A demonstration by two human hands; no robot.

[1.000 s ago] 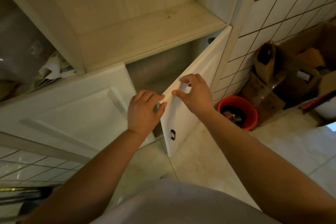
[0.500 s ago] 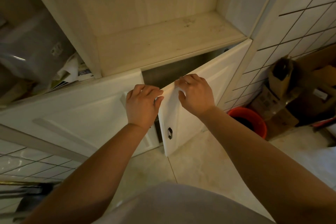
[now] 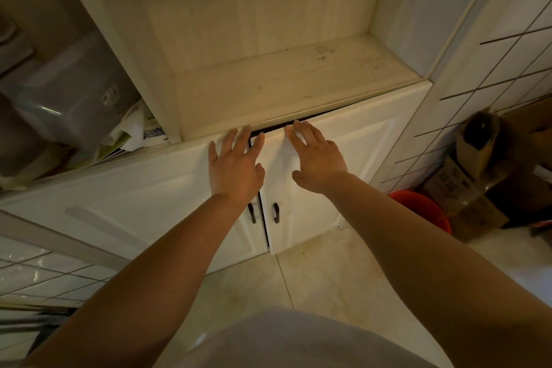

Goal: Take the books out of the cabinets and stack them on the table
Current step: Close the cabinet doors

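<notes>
Both hands flat on the lower cabinet doors — fingers spread, gripping nothing.

Left hand (image 3: pixel 234 166) lies palm-down on the upper corner of the left door (image 3: pixel 155 197), fingers (image 3: pixel 236 140) splayed apart and reaching the front edge of the shelf (image 3: pixel 286 84) above. Right hand (image 3: pixel 316 155) lies likewise on the right door (image 3: pixel 355 158), fingers extended and separated. A thin dark gap shows along the top of the right door, which stands slightly ajar. Two dark handles (image 3: pixel 264 213) sit below the wrists, one per door. No books are visible; the open shelf directly above is bare wood. Crumpled papers (image 3: pixel 131 134) and a translucent plastic container (image 3: pixel 68 98) occupy the compartment to the left — its label is unreadable. Cardboard boxes (image 3: pixel 478 176) and an orange bucket (image 3: pixel 424 209) stand on the floor at right; their printing is illegible.
</notes>
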